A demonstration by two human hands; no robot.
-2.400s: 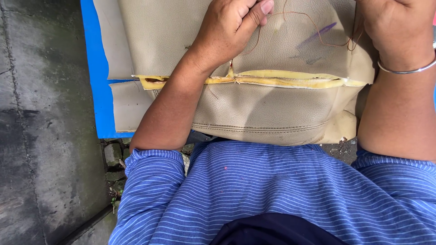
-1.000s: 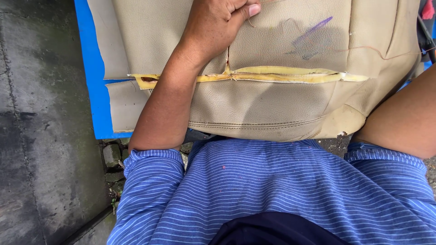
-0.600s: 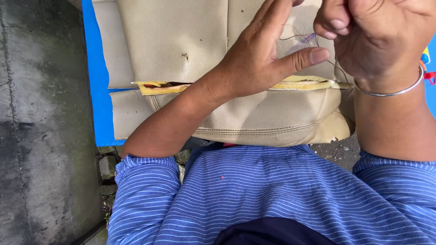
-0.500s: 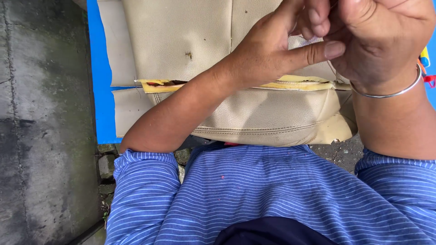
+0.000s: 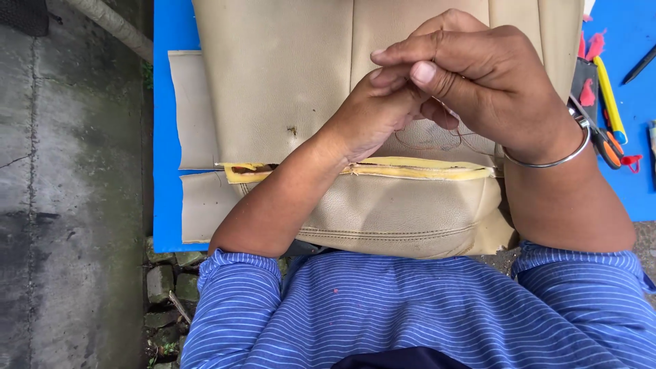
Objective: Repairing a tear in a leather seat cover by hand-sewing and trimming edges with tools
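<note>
Pinching together above the beige leather seat cover [image 5: 410, 212], our left hand [image 5: 372, 113] and right hand [image 5: 478, 82] seem to grip a thin thread [image 5: 437, 145], hard to see. The cover's split seam shows yellow foam [image 5: 424, 169] on the blue counter [image 5: 167, 137].

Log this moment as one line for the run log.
left hand | fingertips meet right hand | above split beige leather seat cover | thin thread loose below
</note>
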